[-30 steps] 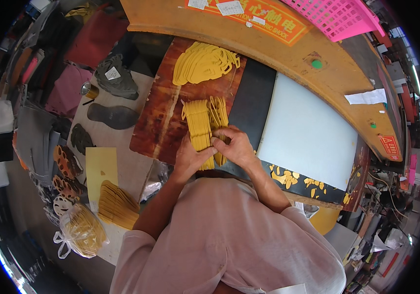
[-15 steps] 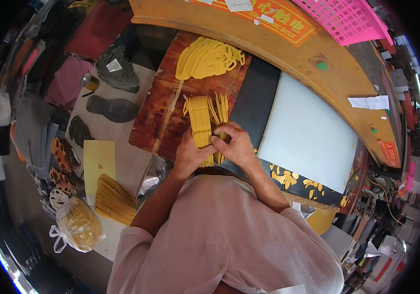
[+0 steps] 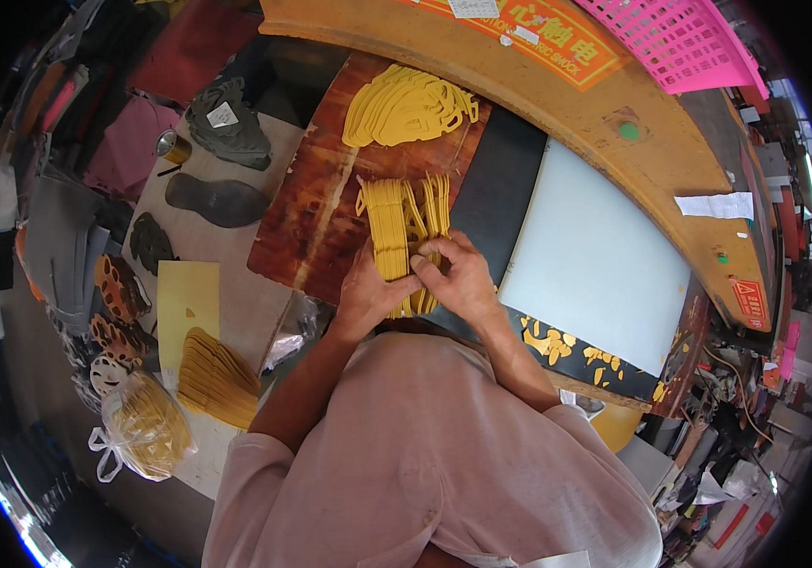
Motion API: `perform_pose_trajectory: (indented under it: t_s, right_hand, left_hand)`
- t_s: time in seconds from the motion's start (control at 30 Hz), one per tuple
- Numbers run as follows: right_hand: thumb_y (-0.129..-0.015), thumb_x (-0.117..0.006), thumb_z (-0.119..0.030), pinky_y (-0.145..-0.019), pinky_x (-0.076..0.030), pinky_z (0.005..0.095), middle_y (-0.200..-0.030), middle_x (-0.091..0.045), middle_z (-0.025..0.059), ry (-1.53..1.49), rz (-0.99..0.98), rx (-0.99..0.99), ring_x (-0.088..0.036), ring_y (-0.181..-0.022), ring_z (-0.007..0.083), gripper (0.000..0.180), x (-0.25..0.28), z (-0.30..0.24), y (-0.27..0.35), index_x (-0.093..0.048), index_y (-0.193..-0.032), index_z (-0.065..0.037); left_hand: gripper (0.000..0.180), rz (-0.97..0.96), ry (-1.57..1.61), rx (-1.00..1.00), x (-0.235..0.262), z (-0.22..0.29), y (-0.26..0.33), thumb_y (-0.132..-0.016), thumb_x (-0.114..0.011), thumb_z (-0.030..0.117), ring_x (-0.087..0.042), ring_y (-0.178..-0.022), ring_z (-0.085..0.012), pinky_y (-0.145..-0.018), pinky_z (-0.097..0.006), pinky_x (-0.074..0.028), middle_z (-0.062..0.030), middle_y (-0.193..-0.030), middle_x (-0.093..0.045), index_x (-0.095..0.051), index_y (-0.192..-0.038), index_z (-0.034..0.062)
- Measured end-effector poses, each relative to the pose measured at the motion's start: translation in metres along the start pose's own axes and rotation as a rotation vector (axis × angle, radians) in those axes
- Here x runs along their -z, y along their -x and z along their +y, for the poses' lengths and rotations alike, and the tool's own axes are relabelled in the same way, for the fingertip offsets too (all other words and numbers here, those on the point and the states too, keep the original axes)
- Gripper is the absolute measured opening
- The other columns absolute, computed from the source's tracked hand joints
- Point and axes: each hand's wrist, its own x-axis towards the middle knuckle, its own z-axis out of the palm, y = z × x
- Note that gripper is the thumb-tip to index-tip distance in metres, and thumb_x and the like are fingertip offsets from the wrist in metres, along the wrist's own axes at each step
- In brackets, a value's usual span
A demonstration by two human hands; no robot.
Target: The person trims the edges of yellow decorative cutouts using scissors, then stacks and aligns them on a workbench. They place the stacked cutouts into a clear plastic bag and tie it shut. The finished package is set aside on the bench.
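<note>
Head view: bundle of thin yellow cut-out sheet pieces (image 3: 389, 222) sits between the two bare hands, in front of the torso; can't tell if its underside is resting or lifted. Long axis runs away from the body, far end past the fingertips, tipped slightly left, pointing toward the flat pile of bright yellow looped cut-outs (image 3: 404, 112) beyond the fingers on the glossy red-brown board (image 3: 297, 222). Pieces stand edge-up, split into a thick left block and a looser right section. Left hand (image 3: 368, 292) clamped on the left block, thumb across its near part; underside fingers hidden. Right hand (image 3: 460, 279) has thumb and index nearly together, gripping the right section; other fingers partly hidden. White rectangular pad (image 3: 600, 256) lies right of the right fingers. Versus one second ago: right section's far edges fanned wider; both hands' grip about unchanged.
</note>
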Motion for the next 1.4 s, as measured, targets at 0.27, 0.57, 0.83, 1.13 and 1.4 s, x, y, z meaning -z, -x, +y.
perform_pose_trajectory:
  t_s: [0.27, 0.57, 0.83, 1.13, 1.4]
  right_hand:
    - [-0.086, -0.080, -0.024, -0.076, -0.057, 0.0454, -0.100, -0.067, 0.0161, 0.049, -0.023, 0.013, -0.069, -0.089, 0.0360, 0.022, 0.001, -0.011, -0.006, -0.072, -0.096, -0.007]
    - [-0.089, -0.073, -0.016, -0.077, -0.059, 0.0457, -0.113, -0.069, 0.0195, 0.079, 0.080, 0.132, -0.071, -0.087, 0.0363, 0.013, -0.005, 0.007, -0.002, -0.075, -0.100, -0.011]
    - [-0.087, -0.083, -0.025, -0.077, -0.058, 0.0420, -0.107, -0.066, 0.0160, 0.123, -0.023, -0.019, -0.069, -0.090, 0.0348, 0.022, 0.001, -0.012, 0.000, -0.077, -0.101, -0.009]
    - [-0.087, -0.081, -0.021, -0.079, -0.058, 0.0415, -0.110, -0.066, 0.0171, 0.106, -0.009, 0.043, -0.069, -0.089, 0.0353, 0.021, -0.003, -0.007, -0.003, -0.076, -0.103, -0.009]
    - [-0.089, -0.078, -0.018, -0.078, -0.059, 0.0416, -0.115, -0.063, 0.0177, 0.090, -0.005, 0.007, -0.070, -0.088, 0.0356, 0.022, -0.004, -0.004, 0.001, -0.075, -0.109, -0.011]
  left_hand:
    - [0.061, 0.019, -0.028, 0.006, -0.002, -0.004, 0.000, -0.080, -0.088, 0.026, -0.066, -0.116, -0.0382, -0.099, -0.046, -0.052, -0.0170, -0.125, -0.068, -0.063, -0.132, 0.0064]
    - [0.071, 0.001, -0.089, -0.025, 0.001, -0.008, 0.002, -0.078, -0.089, 0.025, -0.061, -0.124, -0.0385, -0.105, -0.048, -0.049, -0.0175, -0.133, -0.064, -0.057, -0.140, 0.0081]
    - [0.069, -0.031, -0.072, 0.035, -0.002, -0.011, -0.001, -0.079, -0.088, 0.027, -0.061, -0.125, -0.0393, -0.105, -0.049, -0.049, -0.0173, -0.133, -0.064, -0.058, -0.138, 0.0092]
    - [0.071, -0.002, -0.059, 0.028, -0.002, -0.012, 0.000, -0.079, -0.089, 0.030, -0.061, -0.125, -0.0392, -0.105, -0.048, -0.049, -0.0183, -0.134, -0.064, -0.058, -0.139, 0.0071]
    - [0.071, 0.002, -0.105, 0.018, -0.001, -0.011, 0.001, -0.078, -0.087, 0.028, -0.058, -0.128, -0.0394, -0.108, -0.049, -0.048, -0.0187, -0.136, -0.061, -0.057, -0.140, 0.0081]
